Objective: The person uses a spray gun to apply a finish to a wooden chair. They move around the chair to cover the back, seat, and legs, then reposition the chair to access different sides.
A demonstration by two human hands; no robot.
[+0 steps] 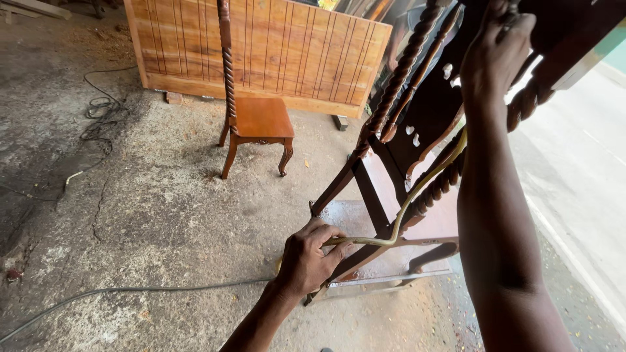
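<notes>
- The left hand (312,255) is low in the view, fingers curled shut around a thin yellowish hose (417,190).
- The hose is smooth and pale; it bends at the hand and rises in a curve along the dark chair (385,163).
- The right hand (497,45) is up high, closed on the chair's top part; what its fingers wrap is hard to make out against the glare.
- The dark chair is glossy, deep brown, tilted over, with rope-twisted posts and a flat reddish seat.
- Its top is cut off by the frame edge.
- A second chair (255,120), lighter orange-brown with curved legs, stands upright well apart.
- Behind it leans a grooved wooden panel (287,45).
- The concrete floor (130,208) is rough and cracked, with a grey cable (130,291) trailing across it.
</notes>
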